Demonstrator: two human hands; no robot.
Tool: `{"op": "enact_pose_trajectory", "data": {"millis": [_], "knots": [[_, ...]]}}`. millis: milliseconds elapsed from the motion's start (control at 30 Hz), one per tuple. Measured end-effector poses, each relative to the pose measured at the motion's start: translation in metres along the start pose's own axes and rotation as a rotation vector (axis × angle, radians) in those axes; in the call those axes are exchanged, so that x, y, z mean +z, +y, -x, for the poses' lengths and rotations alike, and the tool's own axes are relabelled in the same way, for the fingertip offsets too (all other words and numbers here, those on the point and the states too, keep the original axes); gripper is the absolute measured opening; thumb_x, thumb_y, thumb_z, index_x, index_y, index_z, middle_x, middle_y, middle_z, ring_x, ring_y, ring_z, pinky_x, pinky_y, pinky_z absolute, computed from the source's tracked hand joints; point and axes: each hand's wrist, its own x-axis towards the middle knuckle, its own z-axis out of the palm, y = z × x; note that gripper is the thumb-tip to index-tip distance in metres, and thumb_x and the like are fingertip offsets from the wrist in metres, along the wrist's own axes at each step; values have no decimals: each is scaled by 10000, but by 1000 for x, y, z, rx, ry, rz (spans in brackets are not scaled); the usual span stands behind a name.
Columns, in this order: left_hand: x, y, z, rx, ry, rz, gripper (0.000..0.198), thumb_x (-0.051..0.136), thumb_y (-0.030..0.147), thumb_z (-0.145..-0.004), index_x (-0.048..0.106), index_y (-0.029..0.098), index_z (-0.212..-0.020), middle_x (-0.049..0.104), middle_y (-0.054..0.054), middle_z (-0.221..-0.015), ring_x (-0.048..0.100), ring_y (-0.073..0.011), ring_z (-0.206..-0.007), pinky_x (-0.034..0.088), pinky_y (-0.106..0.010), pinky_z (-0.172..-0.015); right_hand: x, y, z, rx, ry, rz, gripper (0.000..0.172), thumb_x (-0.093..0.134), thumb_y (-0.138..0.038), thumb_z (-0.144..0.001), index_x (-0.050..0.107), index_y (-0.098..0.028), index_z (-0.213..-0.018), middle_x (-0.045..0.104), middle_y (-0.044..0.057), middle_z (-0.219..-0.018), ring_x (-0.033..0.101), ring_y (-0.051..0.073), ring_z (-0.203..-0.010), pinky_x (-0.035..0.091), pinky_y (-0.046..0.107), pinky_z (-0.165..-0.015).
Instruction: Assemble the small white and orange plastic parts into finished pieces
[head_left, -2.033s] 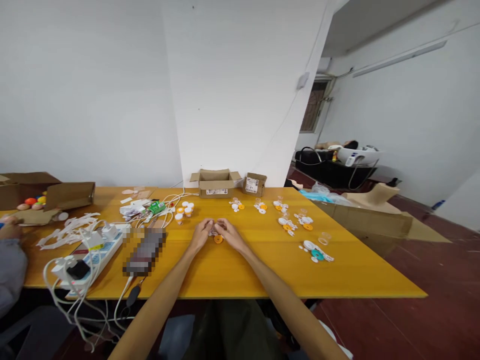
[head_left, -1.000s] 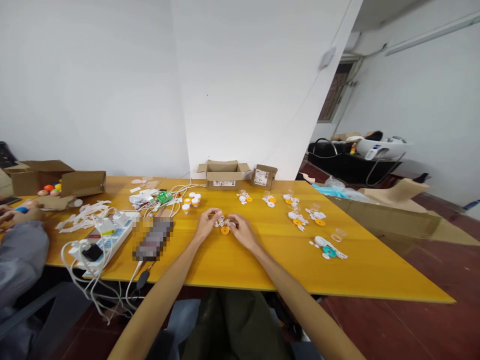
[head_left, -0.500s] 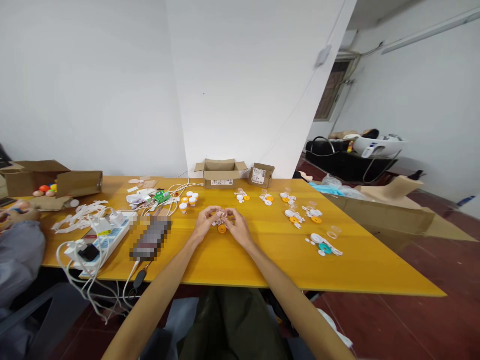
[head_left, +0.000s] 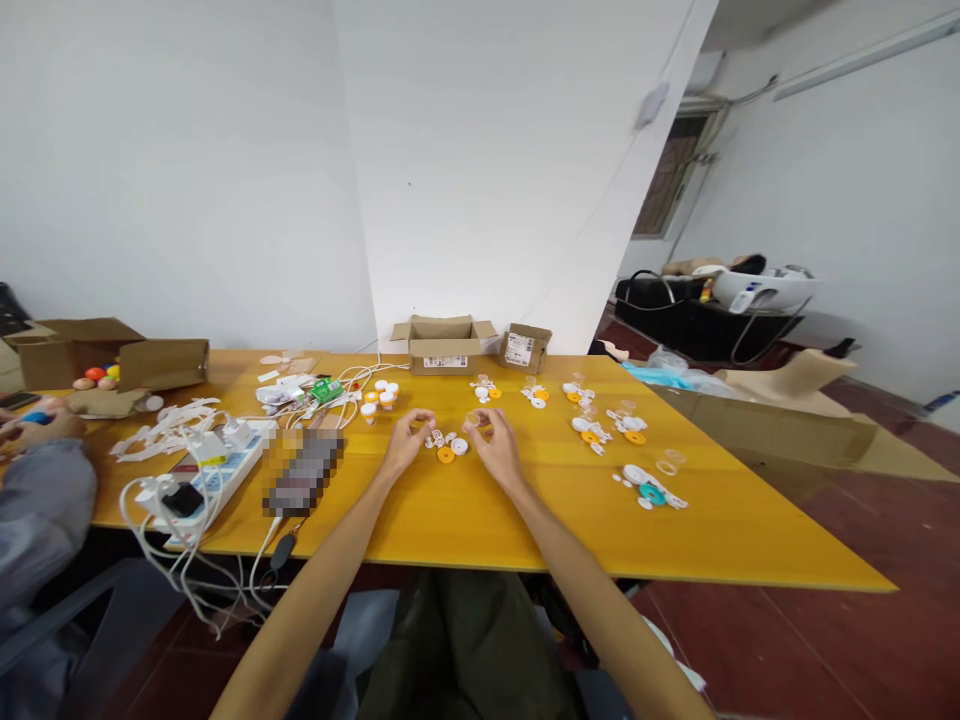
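Note:
Both my hands hover over the middle of the yellow table (head_left: 465, 530), a little apart. My left hand (head_left: 405, 442) has its fingertips pinched together; what they hold is too small to make out. My right hand (head_left: 492, 444) pinches a small clear ring-like part between thumb and forefinger. On the table between the hands lie an orange disc (head_left: 445, 455), a white disc (head_left: 460, 446) and a few tiny white pieces (head_left: 435, 438).
More groups of orange and white parts (head_left: 592, 432) and a teal disc (head_left: 651, 495) lie to the right. Two open cardboard boxes (head_left: 444, 345) stand at the back. At left are a power strip with cables (head_left: 214, 470), a blurred phone (head_left: 304, 472) and another person's sleeve (head_left: 37, 500).
My hands have drawn apart from where they met over the orange disc. A white disc now lies beside it. The view has shifted slightly.

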Motion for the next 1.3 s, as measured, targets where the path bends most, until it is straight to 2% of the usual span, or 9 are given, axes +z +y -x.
{"op": "enact_pose_trajectory", "data": {"millis": [167,333,567,733,900,1000,1133,1300], "knots": [[1,0,3,92,-33,-159,94,698,237,-726,721,230,-816,724,-40,-919,627,-236,-972,450,-380,-942,-5,22,-3,46,38,113,88,585,-292,-791,593,-244,-865,653,63,-921,621,247,-919,505,386,-831],[2,8,9,175,-173,-334,145,667,285,-786,739,254,-907,705,-51,-971,576,-252,-1014,404,-402,-981,-2,36,-4,131,-54,178,80,588,-276,-799,590,-251,-875,683,54,-893,643,250,-853,510,403,-801],[1,7,15,207,-311,-478,272,698,275,-748,711,274,-1020,647,-52,-1109,504,-268,-1076,375,-402,-967,1,43,0,-30,26,247,232,628,-298,-802,588,-254,-1025,665,87,-1025,609,282,-982,486,428,-874],[-1,7,15,215,-280,-528,296,634,174,-744,676,271,-1020,636,-38,-1082,496,-254,-1053,374,-381,-938,-5,23,1,-134,2,293,186,590,-312,-855,606,-250,-1030,627,94,-1064,566,289,-1021,450,453,-925],[-5,10,15,217,-263,-560,283,585,137,-725,640,252,-978,625,-34,-1043,504,-244,-1014,383,-375,-920,-5,-2,9,-274,-195,312,68,598,-256,-853,649,-256,-897,603,90,-1169,503,290,-1133,403,462,-977],[-8,9,16,206,-249,-582,295,568,126,-715,625,252,-976,613,-37,-1044,500,-248,-1014,384,-385,-927,-2,-3,13,-285,-280,364,108,577,-194,-847,667,-255,-853,605,94,-1183,491,293,-1134,410,455,-938],[-10,6,16,188,-221,-623,290,554,107,-705,620,251,-948,599,-37,-1020,500,-252,-1002,390,-394,-926,-1,2,14,-246,-251,401,172,532,-156,-858,672,-252,-828,616,102,-1155,496,297,-1106,413,453,-902],[-12,3,14,215,-190,-644,159,563,129,-755,638,239,-842,592,-49,-978,508,-253,-1001,393,-402,-931,-3,-4,13,-272,-247,393,144,558,-181,-859,679,-257,-878,611,104,-1184,482,303,-1130,400,457,-922]]}}
